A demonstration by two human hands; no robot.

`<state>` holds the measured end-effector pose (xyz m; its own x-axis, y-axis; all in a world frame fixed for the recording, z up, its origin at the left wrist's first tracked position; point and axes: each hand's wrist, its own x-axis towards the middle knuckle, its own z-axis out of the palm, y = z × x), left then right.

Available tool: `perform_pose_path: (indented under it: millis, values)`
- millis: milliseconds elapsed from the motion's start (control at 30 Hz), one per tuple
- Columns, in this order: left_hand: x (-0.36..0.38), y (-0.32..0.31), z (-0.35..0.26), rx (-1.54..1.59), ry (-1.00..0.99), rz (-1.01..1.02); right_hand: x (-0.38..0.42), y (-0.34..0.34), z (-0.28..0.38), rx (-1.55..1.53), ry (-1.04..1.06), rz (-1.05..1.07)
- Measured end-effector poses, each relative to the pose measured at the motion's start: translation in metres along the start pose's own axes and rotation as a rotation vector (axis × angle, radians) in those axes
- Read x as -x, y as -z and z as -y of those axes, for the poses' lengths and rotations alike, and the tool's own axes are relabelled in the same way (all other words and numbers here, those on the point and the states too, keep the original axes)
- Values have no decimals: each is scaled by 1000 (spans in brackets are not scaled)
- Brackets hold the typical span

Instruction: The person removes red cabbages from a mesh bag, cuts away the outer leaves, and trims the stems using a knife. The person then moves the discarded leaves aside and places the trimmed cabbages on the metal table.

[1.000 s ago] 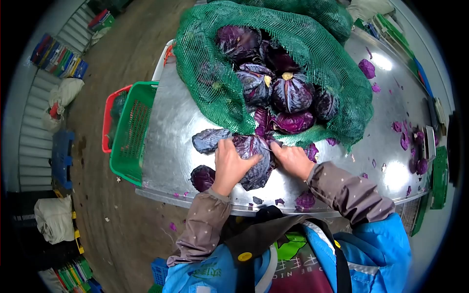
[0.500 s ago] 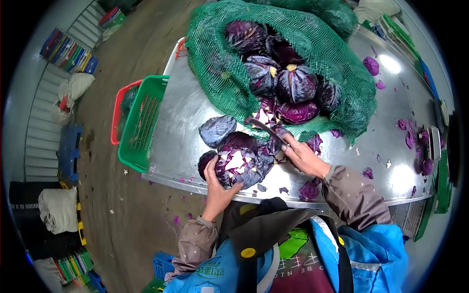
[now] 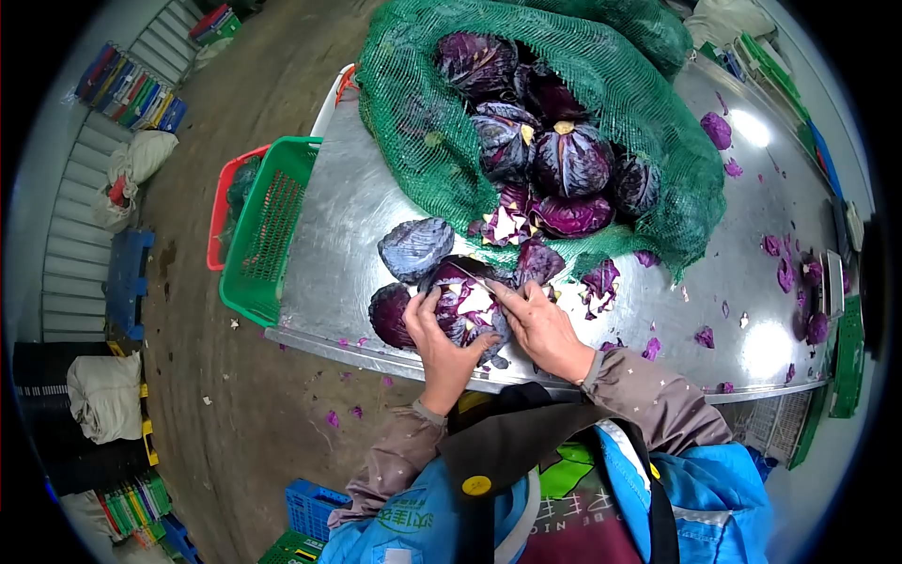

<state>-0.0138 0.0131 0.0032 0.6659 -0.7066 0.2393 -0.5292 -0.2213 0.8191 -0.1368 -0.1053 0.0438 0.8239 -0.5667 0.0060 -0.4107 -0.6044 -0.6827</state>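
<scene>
A red cabbage (image 3: 451,314) with a pale cut base sits near the table's front edge. My left hand (image 3: 440,350) grips it from the near left side, fingers curled over its leaves. In my right hand (image 3: 548,336) is a knife (image 3: 473,276), its blade lying across the top of that cabbage; the handle is mostly hidden by the fingers. A loose outer leaf (image 3: 415,250) rests just behind the cabbage, and a dark purple leaf or head (image 3: 390,315) lies against its left side. Trimmed leaf pieces (image 3: 599,287) lie to the right.
A green mesh sack (image 3: 404,141) of several red cabbages (image 3: 573,160) lies open at the back of the metal table (image 3: 324,240). Green (image 3: 249,282) and red (image 3: 216,235) baskets stand beyond the left edge. Purple leaf scraps (image 3: 785,273) are scattered on the right.
My right hand has brought the knife nearer, from beside the sack onto the cabbage. My left hand has shifted slightly right and turned the cabbage. Some trimmed pieces have moved.
</scene>
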Motion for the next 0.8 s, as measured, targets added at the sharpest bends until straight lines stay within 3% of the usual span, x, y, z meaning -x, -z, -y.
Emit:
perform_pose_path:
  millis: [233,333,433,567,667,767,800]
  values:
    - [-7,-10,-7,-137,-25,-13,-21,-1,1,109,-101,25]
    - [-14,-14,-8,-131,-1,-31,-39,0,-10,203,-18,15]
    - [-13,-16,-15,-212,-100,-47,-61,-8,-29,318,-14,-17]
    - [-9,-14,0,-130,-97,-34,-71,-13,-44,260,-31,40]
    - [9,-10,12,-151,-265,-25,-66,-24,-69,300,-122,23]
    - [9,16,39,124,-148,79,-56,-13,-61,78,-25,-11]
    - [7,22,47,110,-137,92,-57,-12,-62,36,-46,73]
